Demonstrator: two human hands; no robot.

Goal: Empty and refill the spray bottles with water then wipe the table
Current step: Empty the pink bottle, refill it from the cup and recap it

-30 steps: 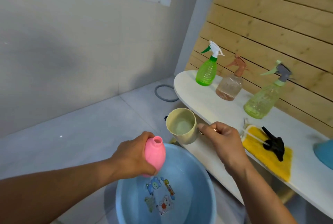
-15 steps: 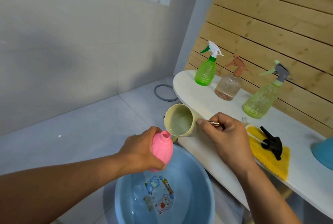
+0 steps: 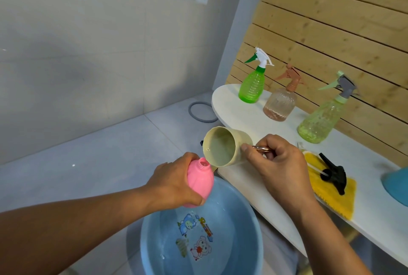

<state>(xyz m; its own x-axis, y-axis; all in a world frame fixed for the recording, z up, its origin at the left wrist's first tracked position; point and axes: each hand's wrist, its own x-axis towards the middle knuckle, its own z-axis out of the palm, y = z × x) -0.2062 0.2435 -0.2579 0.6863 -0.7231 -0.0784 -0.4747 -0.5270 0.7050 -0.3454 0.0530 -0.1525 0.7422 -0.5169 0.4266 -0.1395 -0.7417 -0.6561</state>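
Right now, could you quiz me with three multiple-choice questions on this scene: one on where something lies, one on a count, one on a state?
1. Where does the black spray head lie?
A. in the blue basin
B. on the yellow cloth
C. on the floor

2. How many spray bottles stand on the white table with their heads on?
A. three
B. one
C. five

3. How is the cream cup held?
A. upright on the table
B. upside down in the basin
C. tipped toward the open neck of the pink bottle

Answers:
1. B: the head rests on the yellow cloth.
2. A: a green, a pinkish and a pale green bottle stand by the wooden wall.
3. C: the right hand tilts it over the pink bottle, which the left hand holds above the blue basin.
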